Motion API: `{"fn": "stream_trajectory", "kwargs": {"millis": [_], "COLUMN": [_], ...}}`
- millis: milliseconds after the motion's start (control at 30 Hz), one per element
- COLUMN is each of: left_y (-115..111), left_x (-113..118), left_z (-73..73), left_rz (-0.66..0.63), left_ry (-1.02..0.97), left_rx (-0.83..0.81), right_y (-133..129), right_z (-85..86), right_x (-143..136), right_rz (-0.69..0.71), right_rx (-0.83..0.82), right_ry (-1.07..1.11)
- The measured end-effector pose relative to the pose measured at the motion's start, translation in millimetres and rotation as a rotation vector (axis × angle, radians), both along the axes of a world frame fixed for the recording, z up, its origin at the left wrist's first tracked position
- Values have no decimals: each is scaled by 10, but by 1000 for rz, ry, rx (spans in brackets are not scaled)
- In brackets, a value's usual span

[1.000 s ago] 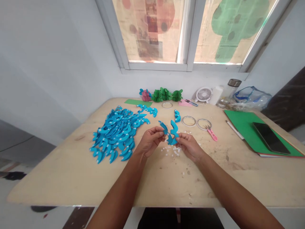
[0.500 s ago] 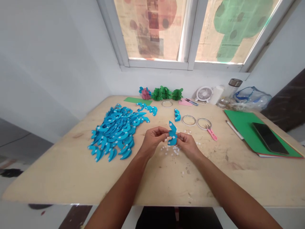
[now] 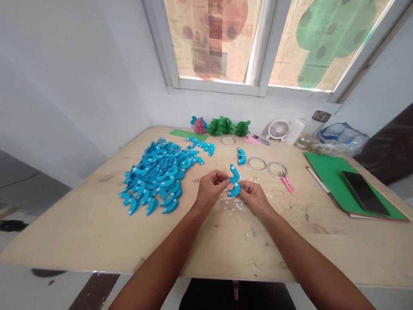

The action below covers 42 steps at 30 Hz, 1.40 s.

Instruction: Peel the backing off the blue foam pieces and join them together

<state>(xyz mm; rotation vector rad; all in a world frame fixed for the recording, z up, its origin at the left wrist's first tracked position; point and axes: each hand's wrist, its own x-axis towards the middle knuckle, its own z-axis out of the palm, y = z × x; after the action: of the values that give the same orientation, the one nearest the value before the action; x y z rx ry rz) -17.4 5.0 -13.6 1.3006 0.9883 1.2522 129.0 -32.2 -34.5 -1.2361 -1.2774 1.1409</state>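
Observation:
Between my two hands is a blue paper cutout (image 3: pixel 234 173) with scalloped curves and small white squares on it, held upright above the table. My left hand (image 3: pixel 213 187) pinches its left edge, thumb and forefinger together. From the other side my right hand (image 3: pixel 254 196) pinches the lower right edge. Small white bits of paper (image 3: pixel 237 205) lie scattered on the wood beneath. A large heap of similar blue cutouts (image 3: pixel 158 172) spreads to the left, and one more blue piece (image 3: pixel 241 156) lies just beyond my hands.
Rolls of tape (image 3: pixel 257 164) and pink-handled snips (image 3: pixel 287 183) lie right of my hands. Farther right are a pen (image 3: pixel 318 180), a green folder (image 3: pixel 325 165) and a phone (image 3: pixel 365 193). Along the wall stand green paper ornaments (image 3: pixel 225 126), a small fan (image 3: pixel 278 130) and a bottle (image 3: pixel 312 127).
The view has shifted and tilted slightly. The blue cutout has turned a little between my fingers, its curves now showing more narrowly. Both hands keep their pinch on it.

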Motion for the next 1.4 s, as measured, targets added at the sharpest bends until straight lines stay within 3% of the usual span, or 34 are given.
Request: {"fn": "stream_trajectory", "kwargs": {"millis": [233,533,1133,1400], "left_y": [-58,-98,-74,-52], "left_x": [45,87,63,67], "left_z": [14,41,30,-38], "left_rz": [98,172,128,136], "left_ry": [118,95,128,117], "left_rx": [112,89,80,90], "right_y": [10,-6,-8,8], "right_z": [-20,6,31,3], "right_x": [4,-9,10,28], "right_rz": [8,-1,52,63], "right_rx": [7,8,45,49], "right_ry": [13,-29,-96,-117]}}
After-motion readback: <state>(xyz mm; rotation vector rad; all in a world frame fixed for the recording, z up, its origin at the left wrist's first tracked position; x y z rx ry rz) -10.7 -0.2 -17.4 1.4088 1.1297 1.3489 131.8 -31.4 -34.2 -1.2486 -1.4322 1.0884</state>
